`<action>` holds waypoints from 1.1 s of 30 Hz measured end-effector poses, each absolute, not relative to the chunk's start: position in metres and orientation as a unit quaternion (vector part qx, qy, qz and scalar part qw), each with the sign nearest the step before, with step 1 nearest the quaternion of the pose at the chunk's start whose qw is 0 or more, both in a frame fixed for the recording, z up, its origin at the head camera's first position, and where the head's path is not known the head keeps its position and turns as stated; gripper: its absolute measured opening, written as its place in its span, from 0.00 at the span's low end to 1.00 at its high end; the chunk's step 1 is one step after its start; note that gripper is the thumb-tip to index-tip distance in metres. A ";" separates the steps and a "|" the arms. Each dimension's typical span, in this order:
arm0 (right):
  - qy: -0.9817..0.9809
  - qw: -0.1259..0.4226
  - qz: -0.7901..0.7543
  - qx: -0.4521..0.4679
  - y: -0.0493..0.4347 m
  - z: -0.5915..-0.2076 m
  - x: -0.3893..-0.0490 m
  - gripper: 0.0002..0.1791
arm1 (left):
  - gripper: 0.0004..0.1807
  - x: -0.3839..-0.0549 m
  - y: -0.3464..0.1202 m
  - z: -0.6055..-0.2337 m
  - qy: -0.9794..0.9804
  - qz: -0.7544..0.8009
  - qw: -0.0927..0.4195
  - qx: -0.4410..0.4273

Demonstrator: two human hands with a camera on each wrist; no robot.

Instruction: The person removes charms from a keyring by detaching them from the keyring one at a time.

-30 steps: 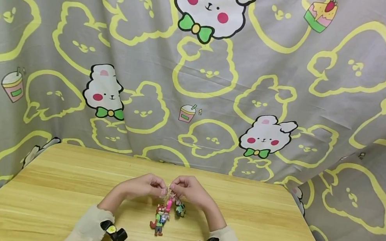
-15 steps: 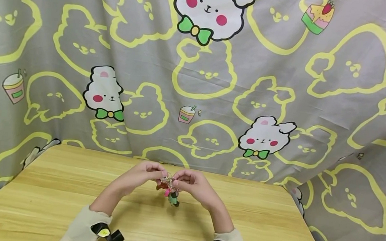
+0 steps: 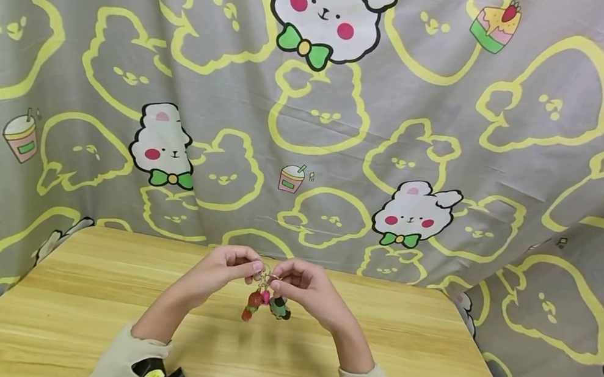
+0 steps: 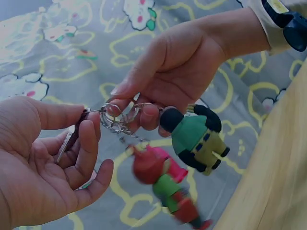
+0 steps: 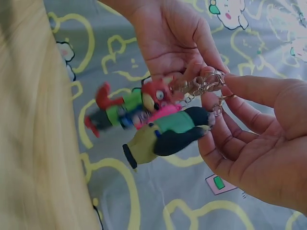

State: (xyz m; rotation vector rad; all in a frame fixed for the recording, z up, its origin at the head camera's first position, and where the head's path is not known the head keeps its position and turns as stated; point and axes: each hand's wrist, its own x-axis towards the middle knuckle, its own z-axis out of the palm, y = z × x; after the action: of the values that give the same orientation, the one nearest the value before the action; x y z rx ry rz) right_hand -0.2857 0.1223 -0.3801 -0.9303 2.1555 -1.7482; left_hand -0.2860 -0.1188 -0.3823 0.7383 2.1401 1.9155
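My left hand (image 3: 230, 267) and right hand (image 3: 305, 284) face each other above the table, with a bunch of linked metal rings (image 4: 114, 117) between them. In the left wrist view, the left thumb and fingers pinch a key (image 4: 66, 143) beside the rings. The right thumb and fingertips pinch a key ring (image 4: 136, 108). Below hang a red fox figure (image 5: 153, 96) in green, blurred, a black figure in a green top (image 4: 199, 136) with khaki trousers, and a bright pink pendant (image 3: 266, 297) partly hidden between them. All dangle free of the table.
Under the hands lies a wood-grain table (image 3: 385, 345). A grey curtain (image 3: 331, 173) with yellow outlines and white cartoon animals stands behind it and at both sides. Black wrist cameras (image 3: 160, 376) are strapped over the sleeves.
Both hands have risen and moved away from me, carrying the keychain up off the table. The figures first bunched together and now hang apart, the fox left and the black figure right.
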 end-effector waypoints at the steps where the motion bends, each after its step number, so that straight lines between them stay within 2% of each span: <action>1: 0.732 0.105 -0.595 -0.315 0.122 -0.378 -0.284 0.11 | 0.14 -0.285 -0.118 -0.381 0.717 0.645 0.087 0.248; 8: 0.730 0.087 -0.601 -0.314 0.117 -0.371 -0.276 0.12 | 0.14 -0.278 -0.114 -0.376 0.699 0.655 0.101 0.268; 14: 0.739 0.047 -0.594 -0.315 0.114 -0.369 -0.273 0.11 | 0.14 -0.274 -0.112 -0.374 0.685 0.661 0.111 0.284; 18: 0.749 0.007 -0.586 -0.309 0.115 -0.368 -0.270 0.09 | 0.15 -0.273 -0.110 -0.373 0.682 0.662 0.110 0.290; 25: 0.767 -0.094 -0.565 -0.288 0.115 -0.365 -0.264 0.07 | 0.16 -0.273 -0.111 -0.372 0.690 0.661 0.105 0.276; 33: 0.764 -0.116 -0.583 -0.252 0.114 -0.363 -0.261 0.07 | 0.14 -0.270 -0.106 -0.373 0.715 0.646 0.057 0.261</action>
State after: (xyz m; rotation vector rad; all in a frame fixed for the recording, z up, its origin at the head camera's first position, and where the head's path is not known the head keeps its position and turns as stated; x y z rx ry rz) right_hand -0.2615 0.1138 -0.3628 -0.8565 2.5950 -1.9802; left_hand -0.2703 -0.1060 -0.3728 0.7921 2.1679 1.9580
